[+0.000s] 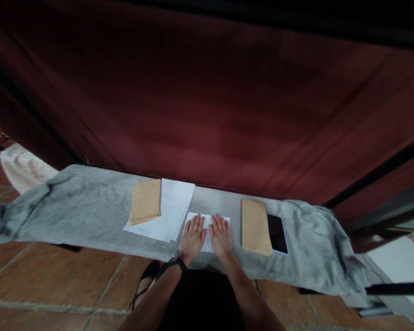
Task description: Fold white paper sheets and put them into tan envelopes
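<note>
A white sheet of paper [207, 221], which looks folded, lies on the grey cloth in front of me. My left hand [193, 235] rests flat on its left part, fingers stretched out. On the right part lies my right hand [221, 234], also flat with the fingers extended. The palms hide much of the paper. To the left, a stack of brown envelopes [145, 200] sits on larger white sheets [176, 202]. Another pile of brown envelopes [255, 225] is right of my right hand, with a smartphone [277, 233] beside it, its screen dark.
The grey cloth [89, 207] covers a long narrow surface, rumpled at both ends. A dark red fabric panel [207, 115] rises along its far edge. Striped cloth [25, 168] hangs at the left. A white board-like item [400, 262] stands at the right. The floor is brown tile [65, 271].
</note>
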Action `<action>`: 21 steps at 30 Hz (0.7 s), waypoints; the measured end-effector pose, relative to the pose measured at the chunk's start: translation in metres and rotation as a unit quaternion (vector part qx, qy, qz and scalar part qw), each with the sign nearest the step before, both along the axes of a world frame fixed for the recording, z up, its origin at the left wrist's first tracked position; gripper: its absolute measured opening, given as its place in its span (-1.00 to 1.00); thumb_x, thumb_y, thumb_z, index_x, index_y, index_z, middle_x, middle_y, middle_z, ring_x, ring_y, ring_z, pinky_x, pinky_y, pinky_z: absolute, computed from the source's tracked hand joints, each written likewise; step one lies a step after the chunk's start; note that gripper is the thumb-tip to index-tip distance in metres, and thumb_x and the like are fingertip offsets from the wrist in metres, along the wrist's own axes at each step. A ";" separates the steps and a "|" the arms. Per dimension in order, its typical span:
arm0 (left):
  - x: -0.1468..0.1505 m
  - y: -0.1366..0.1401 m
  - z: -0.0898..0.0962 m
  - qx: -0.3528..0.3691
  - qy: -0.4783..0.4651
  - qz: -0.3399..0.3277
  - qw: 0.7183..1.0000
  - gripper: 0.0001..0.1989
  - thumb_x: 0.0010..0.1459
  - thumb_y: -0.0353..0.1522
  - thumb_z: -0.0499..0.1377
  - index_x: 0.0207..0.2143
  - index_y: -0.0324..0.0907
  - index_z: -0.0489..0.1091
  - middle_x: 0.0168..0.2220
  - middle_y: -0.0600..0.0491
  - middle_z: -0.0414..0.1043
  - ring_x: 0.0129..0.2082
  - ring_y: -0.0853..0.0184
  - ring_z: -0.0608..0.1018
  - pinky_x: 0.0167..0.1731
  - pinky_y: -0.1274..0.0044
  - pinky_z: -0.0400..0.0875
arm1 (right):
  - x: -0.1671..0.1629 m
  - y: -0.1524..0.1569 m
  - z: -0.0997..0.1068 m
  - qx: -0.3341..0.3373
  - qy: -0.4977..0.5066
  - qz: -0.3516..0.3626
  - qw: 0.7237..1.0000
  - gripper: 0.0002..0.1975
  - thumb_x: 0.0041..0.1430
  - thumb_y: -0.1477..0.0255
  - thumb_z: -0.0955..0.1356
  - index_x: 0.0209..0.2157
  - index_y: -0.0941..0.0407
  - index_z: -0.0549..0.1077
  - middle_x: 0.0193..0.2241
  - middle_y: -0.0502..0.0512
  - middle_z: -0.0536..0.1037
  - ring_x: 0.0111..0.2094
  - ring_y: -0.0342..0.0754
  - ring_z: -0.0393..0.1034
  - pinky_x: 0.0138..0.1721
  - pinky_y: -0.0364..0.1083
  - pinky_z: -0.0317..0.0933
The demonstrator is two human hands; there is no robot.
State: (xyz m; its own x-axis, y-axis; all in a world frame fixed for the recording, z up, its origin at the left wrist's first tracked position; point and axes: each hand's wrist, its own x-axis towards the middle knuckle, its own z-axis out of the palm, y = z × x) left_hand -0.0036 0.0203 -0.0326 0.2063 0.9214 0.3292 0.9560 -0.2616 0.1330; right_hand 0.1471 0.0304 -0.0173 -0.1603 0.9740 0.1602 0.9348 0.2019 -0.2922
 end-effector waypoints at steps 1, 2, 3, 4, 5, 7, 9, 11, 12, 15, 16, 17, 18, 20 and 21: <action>0.000 0.000 0.000 0.003 -0.004 0.000 1.000 -0.42 0.37 -0.25 -0.14 0.39 -0.20 -0.01 0.34 -0.11 0.15 0.36 0.16 0.19 0.31 0.20 0.05 | 0.004 0.001 -0.001 0.004 0.000 -0.009 1.000 -0.52 0.44 0.36 0.09 0.32 0.11 0.20 0.35 0.16 0.14 0.37 0.04 -0.01 0.35 0.16 -0.15; 0.001 0.000 0.000 0.004 -0.007 0.001 1.000 -0.42 0.37 -0.24 -0.14 0.39 -0.20 -0.02 0.34 -0.11 0.15 0.36 0.16 0.19 0.32 0.20 0.04 | 0.007 0.001 -0.002 0.009 0.001 -0.017 1.000 -0.51 0.44 0.36 0.10 0.32 0.12 0.19 0.36 0.18 0.13 0.37 0.05 0.00 0.35 0.16 -0.15; 0.001 0.000 0.000 0.005 -0.009 0.001 1.000 -0.41 0.37 -0.24 -0.14 0.40 -0.19 -0.02 0.35 -0.11 0.15 0.36 0.16 0.19 0.32 0.20 0.04 | 0.011 0.001 -0.002 0.013 0.001 -0.024 1.000 -0.50 0.44 0.35 0.10 0.33 0.14 0.19 0.36 0.20 0.13 0.37 0.06 0.00 0.34 0.16 -0.15; 0.001 0.000 0.001 0.005 -0.010 0.002 1.000 -0.41 0.37 -0.24 -0.14 0.39 -0.20 -0.02 0.35 -0.11 0.14 0.36 0.16 0.18 0.32 0.20 0.04 | 0.014 0.000 -0.003 0.017 0.001 -0.031 0.999 -0.49 0.43 0.35 0.09 0.33 0.16 0.17 0.36 0.23 0.13 0.37 0.06 0.00 0.34 0.16 -0.14; 0.002 -0.001 0.002 0.004 -0.011 0.004 1.000 -0.42 0.37 -0.24 -0.13 0.39 -0.20 -0.01 0.35 -0.11 0.14 0.36 0.16 0.18 0.32 0.21 0.04 | 0.016 0.000 -0.004 0.020 0.000 -0.038 0.999 -0.48 0.43 0.35 0.09 0.34 0.18 0.16 0.36 0.25 0.12 0.37 0.07 -0.01 0.34 0.16 -0.14; 0.002 -0.001 0.004 0.000 -0.010 0.004 1.000 -0.42 0.37 -0.24 -0.13 0.38 -0.22 0.02 0.35 -0.12 0.14 0.36 0.16 0.18 0.31 0.21 0.06 | 0.021 -0.003 -0.005 0.021 -0.005 -0.050 0.999 -0.47 0.43 0.34 0.08 0.34 0.23 0.13 0.35 0.29 0.11 0.37 0.07 -0.01 0.34 0.15 -0.13; 0.002 -0.001 0.006 -0.004 -0.007 0.002 1.000 -0.44 0.37 -0.24 -0.12 0.36 -0.24 0.08 0.35 -0.13 0.14 0.36 0.16 0.18 0.31 0.22 0.07 | 0.025 -0.006 -0.005 0.017 -0.013 -0.057 0.998 -0.46 0.43 0.34 0.08 0.34 0.26 0.12 0.36 0.30 0.11 0.37 0.08 -0.02 0.34 0.15 -0.14; 0.001 -0.003 0.008 -0.008 -0.006 -0.003 1.000 -0.44 0.38 -0.22 -0.13 0.33 -0.27 0.13 0.34 -0.14 0.15 0.36 0.15 0.18 0.31 0.24 0.08 | 0.027 -0.009 -0.005 0.011 -0.022 -0.059 0.998 -0.45 0.42 0.33 0.09 0.34 0.26 0.12 0.36 0.30 0.10 0.37 0.08 -0.02 0.34 0.15 -0.15; 0.000 -0.004 0.009 -0.010 -0.006 -0.007 1.000 -0.44 0.38 -0.22 -0.13 0.33 -0.28 0.14 0.34 -0.14 0.15 0.36 0.15 0.18 0.31 0.24 0.08 | 0.028 -0.010 -0.005 0.008 -0.026 -0.059 0.998 -0.45 0.42 0.33 0.09 0.35 0.26 0.11 0.36 0.30 0.10 0.37 0.08 -0.02 0.34 0.14 -0.16; -0.004 -0.010 0.012 -0.017 -0.007 -0.018 1.000 -0.44 0.39 -0.20 -0.12 0.33 -0.27 0.14 0.34 -0.13 0.16 0.36 0.16 0.17 0.32 0.25 0.07 | 0.029 -0.011 -0.004 0.001 -0.029 -0.058 0.998 -0.43 0.41 0.32 0.10 0.35 0.28 0.10 0.36 0.31 0.11 0.37 0.08 -0.01 0.35 0.13 -0.17; -0.006 -0.014 0.014 -0.018 -0.007 -0.023 1.000 -0.44 0.39 -0.19 -0.13 0.33 -0.25 0.13 0.34 -0.13 0.16 0.36 0.16 0.17 0.32 0.24 0.06 | 0.029 -0.012 -0.005 0.002 -0.026 -0.058 0.998 -0.43 0.41 0.32 0.09 0.35 0.29 0.10 0.35 0.32 0.12 0.37 0.09 -0.01 0.35 0.14 -0.17; -0.007 -0.018 0.015 -0.019 -0.005 -0.029 0.999 -0.45 0.40 -0.19 -0.13 0.34 -0.24 0.13 0.34 -0.12 0.16 0.36 0.17 0.17 0.32 0.24 0.05 | 0.029 -0.012 -0.005 0.008 -0.022 -0.057 0.998 -0.42 0.41 0.31 0.08 0.35 0.29 0.10 0.35 0.33 0.12 0.36 0.10 0.00 0.34 0.16 -0.17; -0.009 -0.022 0.017 -0.021 -0.001 -0.039 0.999 -0.45 0.40 -0.18 -0.13 0.34 -0.22 0.12 0.35 -0.11 0.15 0.36 0.19 0.17 0.33 0.24 0.04 | 0.029 -0.012 -0.006 0.016 -0.016 -0.056 0.998 -0.42 0.41 0.31 0.07 0.35 0.28 0.09 0.35 0.34 0.13 0.36 0.10 0.01 0.34 0.17 -0.17; -0.011 -0.031 0.020 -0.027 0.008 -0.082 0.996 -0.47 0.41 -0.18 -0.14 0.34 -0.16 0.13 0.36 -0.06 0.13 0.36 0.23 0.17 0.34 0.27 0.01 | 0.029 -0.013 -0.007 0.034 -0.008 -0.053 0.998 -0.42 0.41 0.31 0.05 0.35 0.27 0.10 0.34 0.34 0.14 0.34 0.12 0.03 0.33 0.20 -0.16; -0.012 -0.036 0.022 -0.030 0.012 -0.112 0.993 -0.49 0.42 -0.18 -0.13 0.34 -0.12 0.13 0.37 -0.02 0.11 0.37 0.27 0.17 0.34 0.29 -0.01 | 0.029 -0.013 -0.008 0.039 -0.007 -0.052 0.998 -0.42 0.41 0.31 0.04 0.35 0.27 0.10 0.34 0.33 0.14 0.34 0.13 0.04 0.32 0.20 -0.15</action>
State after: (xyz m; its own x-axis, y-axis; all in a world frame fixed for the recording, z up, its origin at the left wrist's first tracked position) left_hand -0.0156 -0.0157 -0.0103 0.4160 0.8693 0.2671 0.8775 -0.4608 0.1331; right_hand 0.1759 0.0172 -0.0252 -0.0624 0.9700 0.2349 0.9558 0.1258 -0.2658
